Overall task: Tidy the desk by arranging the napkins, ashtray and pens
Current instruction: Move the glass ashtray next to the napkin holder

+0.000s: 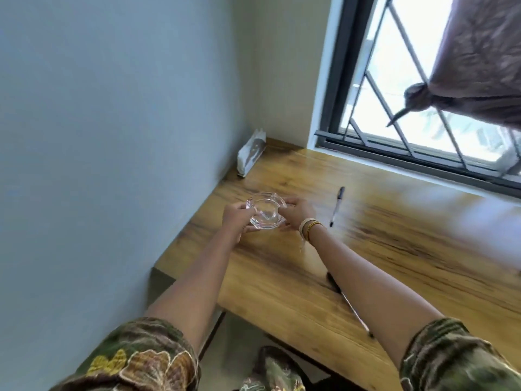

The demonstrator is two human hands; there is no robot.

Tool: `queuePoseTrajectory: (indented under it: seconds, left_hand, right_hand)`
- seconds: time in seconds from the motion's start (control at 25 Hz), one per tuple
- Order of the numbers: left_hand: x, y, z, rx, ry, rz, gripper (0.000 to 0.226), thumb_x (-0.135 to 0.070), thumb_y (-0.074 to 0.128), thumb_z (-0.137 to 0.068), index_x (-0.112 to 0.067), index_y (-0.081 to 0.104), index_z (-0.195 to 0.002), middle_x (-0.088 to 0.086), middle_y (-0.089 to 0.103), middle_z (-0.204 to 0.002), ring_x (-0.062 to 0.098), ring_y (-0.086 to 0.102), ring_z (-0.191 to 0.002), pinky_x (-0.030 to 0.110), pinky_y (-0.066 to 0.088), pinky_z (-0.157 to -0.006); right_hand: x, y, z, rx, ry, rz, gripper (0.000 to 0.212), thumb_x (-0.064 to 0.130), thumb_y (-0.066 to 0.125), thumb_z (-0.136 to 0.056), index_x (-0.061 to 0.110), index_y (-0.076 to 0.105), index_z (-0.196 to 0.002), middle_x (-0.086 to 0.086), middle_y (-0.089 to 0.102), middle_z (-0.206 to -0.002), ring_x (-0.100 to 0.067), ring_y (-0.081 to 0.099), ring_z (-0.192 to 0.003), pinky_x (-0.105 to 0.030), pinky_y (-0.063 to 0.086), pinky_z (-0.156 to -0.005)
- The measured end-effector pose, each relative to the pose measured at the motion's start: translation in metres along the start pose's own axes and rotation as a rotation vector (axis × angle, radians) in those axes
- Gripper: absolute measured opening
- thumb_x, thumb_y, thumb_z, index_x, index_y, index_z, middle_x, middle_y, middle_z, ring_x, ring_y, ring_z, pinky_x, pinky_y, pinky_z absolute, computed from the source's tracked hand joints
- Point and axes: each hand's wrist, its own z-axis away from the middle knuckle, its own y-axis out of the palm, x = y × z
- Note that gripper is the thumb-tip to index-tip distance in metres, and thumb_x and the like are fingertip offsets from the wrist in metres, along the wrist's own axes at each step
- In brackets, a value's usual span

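Note:
A clear glass ashtray (69,211) is held over the left part of the wooden desk (380,249). My left hand (235,217) grips its left rim and my right hand (297,211) grips its right rim. A pack of white napkins (251,156) leans against the wall in the desk's far left corner. One black-capped pen (337,206) lies to the right of my right hand. A second pen (349,304) lies near the front edge, partly hidden under my right forearm.
The grey wall runs along the desk's left side. A barred window (408,108) sits behind the desk's far edge, with a knotted curtain (476,60) hanging at the upper right. The desk's front edge ends near my knees.

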Motion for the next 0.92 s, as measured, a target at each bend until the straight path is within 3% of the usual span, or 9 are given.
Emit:
queuePoseTrajectory:
  seconds: [0.08,0.2,0.36,0.44,0.52,0.64,0.72,0.8,0.92]
  left_hand:
    - [-0.002,-0.019,-0.016,-0.025,0.002,0.008,0.026,0.0,0.066,-0.079,-0.004,0.065,-0.104,0.018,0.068,-0.104,0.032,0.07,-0.088,0.03,0.057,-0.051]
    - [-0.006,-0.032,-0.037,-0.054,0.023,-0.047,0.03,-0.005,0.065,-0.079,-0.003,0.065,-0.109,0.017,0.069,-0.107,0.029,0.072,-0.087,0.028,0.056,-0.052]
    - [-0.011,-0.033,-0.062,-0.112,0.07,-0.126,0.028,-0.011,0.063,-0.082,-0.005,0.068,-0.109,0.013,0.071,-0.1,0.023,0.071,-0.083,0.028,0.057,-0.052]
    - [-0.014,-0.029,-0.07,-0.133,0.115,-0.153,0.027,-0.013,0.062,-0.085,-0.009,0.068,-0.111,0.004,0.07,-0.089,0.016,0.067,-0.07,0.033,0.061,-0.061]
    - [-0.015,-0.023,-0.078,-0.144,0.224,-0.229,0.026,-0.016,0.06,-0.087,-0.014,0.068,-0.111,-0.001,0.067,-0.087,0.013,0.063,-0.071,0.035,0.06,-0.071]
    - [-0.011,-0.011,-0.086,-0.091,0.353,-0.478,0.028,-0.021,0.063,-0.086,-0.017,0.068,-0.113,0.001,0.068,-0.109,0.012,0.059,-0.09,0.029,0.051,-0.087]
    - [-0.001,-0.005,-0.089,-0.038,0.456,-0.766,0.037,-0.033,0.064,-0.084,-0.025,0.065,-0.12,-0.002,0.058,-0.132,0.017,0.052,-0.112,0.032,0.043,-0.097]
    - [0.012,-0.004,-0.085,-0.035,0.601,-1.104,0.044,-0.048,0.053,-0.088,-0.039,0.054,-0.132,-0.01,0.042,-0.147,0.02,0.042,-0.123,0.036,0.042,-0.097]
    - [0.02,-0.007,-0.079,-0.109,0.717,-1.236,0.045,-0.051,0.039,-0.093,-0.045,0.044,-0.138,-0.014,0.038,-0.15,0.018,0.042,-0.123,0.037,0.045,-0.091]
  right_hand:
    - [0.011,0.02,-0.008,-0.017,0.009,-0.006,0.043,0.008,0.062,-0.081,0.011,0.062,-0.124,-0.009,0.067,-0.077,-0.018,0.063,-0.048,-0.028,0.055,-0.04]
    - [0.021,0.038,-0.022,-0.045,0.01,0.009,0.039,0.011,0.062,-0.081,0.013,0.066,-0.119,-0.012,0.072,-0.097,-0.019,0.067,-0.051,-0.029,0.057,-0.043]
    - [0.03,0.048,-0.042,-0.077,0.025,0.02,0.036,0.013,0.06,-0.079,0.018,0.069,-0.113,-0.008,0.072,-0.086,-0.022,0.069,-0.053,-0.038,0.061,-0.054]
    - [0.034,0.044,-0.054,-0.118,0.031,-0.01,0.032,0.016,0.062,-0.081,0.018,0.069,-0.113,-0.009,0.071,-0.09,-0.018,0.066,-0.044,-0.029,0.058,-0.047]
    - [0.037,0.033,-0.068,-0.159,0.027,-0.025,0.031,0.021,0.065,-0.082,0.017,0.069,-0.112,-0.01,0.071,-0.093,-0.017,0.066,-0.044,-0.027,0.056,-0.044]
    - [0.043,0.012,-0.092,-0.257,0.057,-0.109,0.036,0.017,0.064,-0.079,0.014,0.067,-0.115,-0.006,0.067,-0.1,-0.023,0.07,-0.056,-0.037,0.061,-0.053]
    - [0.046,-0.001,-0.108,-0.33,0.102,-0.175,0.042,0.01,0.061,-0.077,0.012,0.065,-0.118,-0.008,0.064,-0.109,-0.023,0.07,-0.065,-0.034,0.059,-0.049]
    - [0.051,-0.008,-0.123,-0.379,0.126,-0.23,0.036,0.011,0.064,-0.08,0.01,0.064,-0.117,-0.007,0.06,-0.107,-0.026,0.07,-0.075,-0.033,0.059,-0.047]
    - [0.061,-0.014,-0.136,-0.388,0.151,-0.251,0.033,0.019,0.066,-0.086,0.009,0.062,-0.118,-0.005,0.054,-0.1,-0.027,0.069,-0.071,-0.037,0.061,-0.057]
